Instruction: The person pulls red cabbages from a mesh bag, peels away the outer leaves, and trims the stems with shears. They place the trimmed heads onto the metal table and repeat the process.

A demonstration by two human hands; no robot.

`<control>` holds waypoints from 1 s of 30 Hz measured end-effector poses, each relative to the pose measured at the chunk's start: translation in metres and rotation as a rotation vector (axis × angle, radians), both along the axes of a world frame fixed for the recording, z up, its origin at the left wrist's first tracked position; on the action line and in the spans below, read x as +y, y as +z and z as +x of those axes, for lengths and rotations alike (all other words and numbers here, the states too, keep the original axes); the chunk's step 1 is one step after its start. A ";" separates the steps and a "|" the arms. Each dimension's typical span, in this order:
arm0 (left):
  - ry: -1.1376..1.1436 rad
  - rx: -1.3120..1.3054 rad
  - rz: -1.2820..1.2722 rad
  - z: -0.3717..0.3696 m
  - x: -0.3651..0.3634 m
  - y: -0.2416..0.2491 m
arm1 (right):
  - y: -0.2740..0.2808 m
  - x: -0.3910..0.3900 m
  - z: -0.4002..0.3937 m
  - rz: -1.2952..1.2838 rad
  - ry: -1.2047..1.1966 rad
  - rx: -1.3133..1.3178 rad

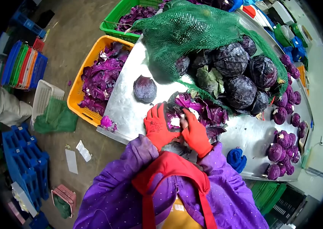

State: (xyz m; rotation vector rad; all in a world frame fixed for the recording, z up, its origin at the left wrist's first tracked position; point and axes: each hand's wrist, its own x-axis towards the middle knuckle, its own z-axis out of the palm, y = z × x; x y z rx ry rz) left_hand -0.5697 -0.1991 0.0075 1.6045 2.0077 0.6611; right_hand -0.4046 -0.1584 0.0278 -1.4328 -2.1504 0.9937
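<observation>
Purple cabbage (174, 122) – btwn L hand (157, 128), R hand (195, 133) | crate (76, 88) by tbl (125, 110) edge

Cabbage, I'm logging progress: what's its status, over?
Left hand gripping cabbage; right hand against it, grip unclear. Loose leaves crowding just beyond.

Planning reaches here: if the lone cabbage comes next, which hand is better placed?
Probably the left hand: it is nearer the lone cabbage, while the right hand sits farther over, by the loose leaves.
</observation>
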 end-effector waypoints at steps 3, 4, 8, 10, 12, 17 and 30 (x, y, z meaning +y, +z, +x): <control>-0.060 0.011 -0.044 -0.001 -0.001 0.005 | -0.028 0.024 0.020 -0.221 -0.190 0.038; -0.086 0.030 -0.044 -0.003 0.000 0.005 | -0.032 0.026 0.023 -0.200 -0.235 0.085; -0.221 -0.091 0.063 -0.042 -0.002 -0.018 | -0.070 0.025 0.051 -0.215 -0.438 0.290; -0.275 -0.190 0.104 -0.057 -0.009 -0.033 | -0.053 0.014 0.045 -0.210 -0.375 0.306; -0.243 -0.133 0.105 -0.052 -0.011 -0.023 | -0.026 0.003 0.029 -0.328 -0.331 0.316; -0.245 -0.189 0.136 -0.045 -0.005 -0.025 | -0.045 -0.012 0.008 -0.474 -0.326 0.424; -0.267 -0.106 0.125 -0.019 0.010 -0.020 | -0.036 0.017 0.022 -0.209 -0.130 0.047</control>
